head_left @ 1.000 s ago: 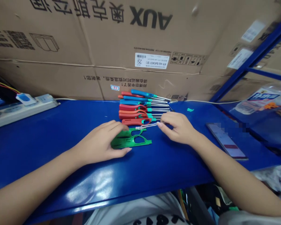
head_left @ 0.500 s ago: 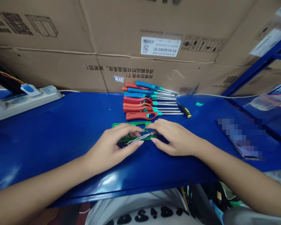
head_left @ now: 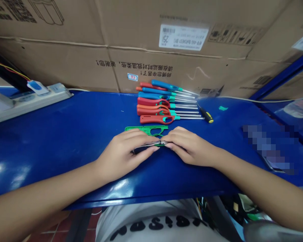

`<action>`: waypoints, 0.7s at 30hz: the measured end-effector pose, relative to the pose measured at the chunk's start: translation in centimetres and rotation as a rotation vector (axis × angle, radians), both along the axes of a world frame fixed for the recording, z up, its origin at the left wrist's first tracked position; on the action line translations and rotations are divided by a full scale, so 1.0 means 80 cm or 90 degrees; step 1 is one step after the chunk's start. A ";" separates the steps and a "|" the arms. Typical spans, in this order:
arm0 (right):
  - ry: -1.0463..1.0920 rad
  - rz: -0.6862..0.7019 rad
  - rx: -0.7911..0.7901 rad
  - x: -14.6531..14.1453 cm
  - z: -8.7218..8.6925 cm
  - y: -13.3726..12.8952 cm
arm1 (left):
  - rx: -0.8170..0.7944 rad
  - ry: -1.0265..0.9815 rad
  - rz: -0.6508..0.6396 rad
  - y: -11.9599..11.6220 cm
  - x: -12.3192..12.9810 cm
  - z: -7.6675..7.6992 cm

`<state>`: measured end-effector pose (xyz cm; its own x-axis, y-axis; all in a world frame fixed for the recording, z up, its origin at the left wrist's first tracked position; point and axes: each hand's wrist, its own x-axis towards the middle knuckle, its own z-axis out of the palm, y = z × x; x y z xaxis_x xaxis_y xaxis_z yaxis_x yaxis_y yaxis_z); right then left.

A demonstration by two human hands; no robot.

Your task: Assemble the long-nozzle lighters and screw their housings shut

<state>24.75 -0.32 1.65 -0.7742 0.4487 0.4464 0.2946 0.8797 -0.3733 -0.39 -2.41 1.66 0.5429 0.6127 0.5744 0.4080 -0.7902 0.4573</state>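
My left hand is closed, thumb and fingers pinching a thin pale wire that runs sideways in front of me. Its right end meets a small metal piece, and the fingertips of my right hand are closed on that. The two hands almost touch there. Just behind them a green plastic lighter casing lies with its inner side up; my fingers cover part of it. Farther back rest several long-nosed lighters, a red one nearest, their metal tubes pointing right.
A black and yellow screwdriver lies by the tube tips, with a teal scrap beyond. On the right is a blurred-out phone-like object. A power strip sits at left. Large cardboard boxes wall the blue table's back.
The wire loop that hung loose between my hands is now drawn straighter and flatter in the left fingers. My fingertips have come closer together. The whole view has shifted slightly.
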 end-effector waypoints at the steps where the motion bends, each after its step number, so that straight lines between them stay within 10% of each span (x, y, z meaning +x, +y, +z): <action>1: -0.005 0.001 0.002 0.000 0.000 -0.001 | 0.002 -0.002 0.000 0.000 0.000 0.000; 21: -0.139 -0.067 0.006 0.000 0.009 -0.005 | -0.159 -0.045 0.010 0.000 0.007 -0.006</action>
<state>24.78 -0.75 2.39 -0.8021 0.5285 0.2783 0.4573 0.8431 -0.2829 0.13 -2.42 1.20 0.4956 0.7488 0.4402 0.3797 -0.6426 0.6655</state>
